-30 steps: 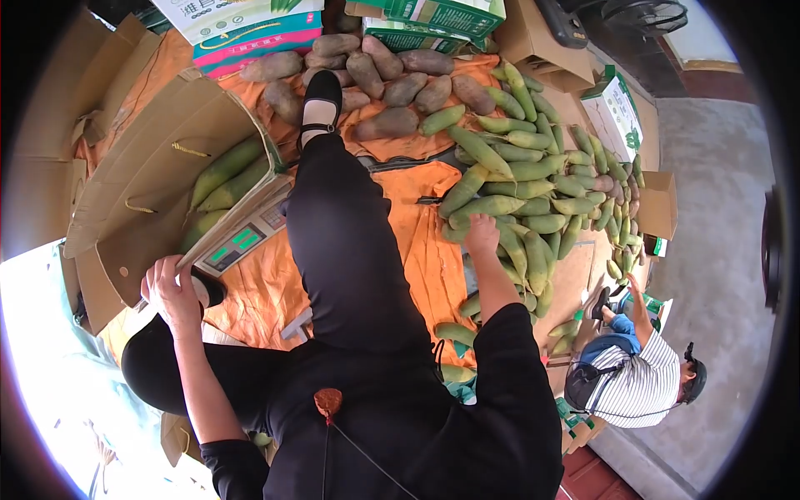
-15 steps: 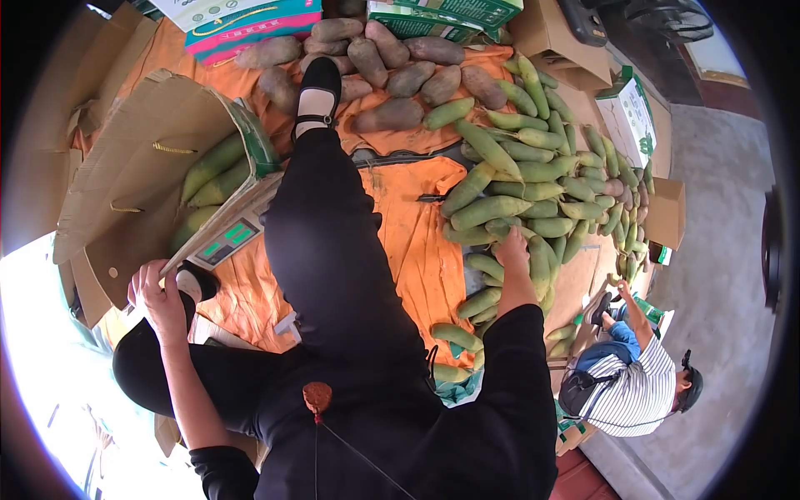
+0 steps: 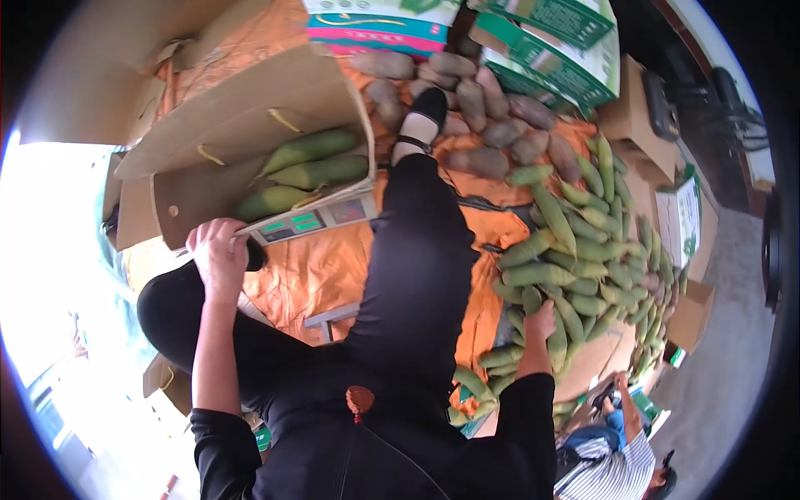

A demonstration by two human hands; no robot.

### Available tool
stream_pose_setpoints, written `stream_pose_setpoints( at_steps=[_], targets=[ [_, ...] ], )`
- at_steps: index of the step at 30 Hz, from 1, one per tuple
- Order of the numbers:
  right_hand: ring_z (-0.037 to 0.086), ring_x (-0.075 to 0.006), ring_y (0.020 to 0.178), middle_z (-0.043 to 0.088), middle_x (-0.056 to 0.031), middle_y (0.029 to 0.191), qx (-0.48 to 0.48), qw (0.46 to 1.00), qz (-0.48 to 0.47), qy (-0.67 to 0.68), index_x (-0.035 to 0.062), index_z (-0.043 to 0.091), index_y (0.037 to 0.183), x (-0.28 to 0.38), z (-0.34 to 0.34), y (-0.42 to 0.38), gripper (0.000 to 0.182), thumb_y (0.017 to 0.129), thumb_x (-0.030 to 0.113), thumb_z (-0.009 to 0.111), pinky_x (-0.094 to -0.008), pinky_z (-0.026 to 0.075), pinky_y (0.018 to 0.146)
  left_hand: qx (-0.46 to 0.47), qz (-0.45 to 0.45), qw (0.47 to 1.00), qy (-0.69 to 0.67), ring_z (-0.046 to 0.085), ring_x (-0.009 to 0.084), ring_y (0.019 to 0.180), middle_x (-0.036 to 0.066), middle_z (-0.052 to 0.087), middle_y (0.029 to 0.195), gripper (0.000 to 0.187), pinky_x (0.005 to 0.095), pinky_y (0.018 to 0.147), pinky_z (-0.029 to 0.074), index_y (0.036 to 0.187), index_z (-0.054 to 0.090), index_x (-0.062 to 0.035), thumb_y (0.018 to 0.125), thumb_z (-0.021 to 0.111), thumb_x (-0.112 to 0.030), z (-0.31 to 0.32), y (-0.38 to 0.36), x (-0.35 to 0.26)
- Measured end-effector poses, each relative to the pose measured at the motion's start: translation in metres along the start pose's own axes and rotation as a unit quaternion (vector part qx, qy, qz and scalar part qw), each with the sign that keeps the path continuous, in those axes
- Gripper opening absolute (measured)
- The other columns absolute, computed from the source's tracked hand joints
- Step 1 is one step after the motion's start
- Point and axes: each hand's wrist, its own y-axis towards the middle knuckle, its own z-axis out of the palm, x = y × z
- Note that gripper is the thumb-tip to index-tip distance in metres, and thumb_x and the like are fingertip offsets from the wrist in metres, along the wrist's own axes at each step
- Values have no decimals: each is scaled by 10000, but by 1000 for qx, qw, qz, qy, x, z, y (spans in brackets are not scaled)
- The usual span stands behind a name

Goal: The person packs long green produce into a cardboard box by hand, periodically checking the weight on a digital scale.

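Observation:
My left hand (image 3: 218, 250) has its fingers curled over the near edge of an open cardboard box (image 3: 217, 112). Several green radishes (image 3: 321, 171) lie inside that box. It rests on a scale with a lit green display (image 3: 304, 222). On the right, my right hand (image 3: 540, 323) is closed around one end of a green radish (image 3: 532, 300) at the near side of a large radish pile (image 3: 583, 254). Part of that radish is hidden by my fingers and its neighbours.
Reddish-brown radishes (image 3: 481, 162) lie near my outstretched foot (image 3: 419, 125) on the orange sheet (image 3: 325, 267). Printed cartons (image 3: 554, 67) stand at the back. Another person in a striped shirt (image 3: 621, 467) is at the lower right, beside the pile.
The view has swung, so the box and the pile appear farther right. My left hand still grips the box edge. My right hand remains at the pile, its fingers now closed around a radish.

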Motion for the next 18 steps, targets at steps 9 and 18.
stream_pose_setpoints(
  at_steps=[9,18],
  targets=[
    [583,-420,1008,610,-188,1004,-58,980,-107,158,84,445,1066,22,-39,-35,566,623,120,795,-481,475,831,-17,-13,1000,1,576,238,944,14,638,871,137,418,945,364,824,667,-129,700,679,-74,-1,-3,1],
    [560,-392,998,576,-192,1069,-186,821,-407,355,36,498,1112,158,-272,-123,546,656,30,797,-433,450,866,-35,-10,999,-16,582,219,924,-1,635,846,143,419,939,366,815,667,-137,686,692,-79,-2,-5,4]
  ],
)
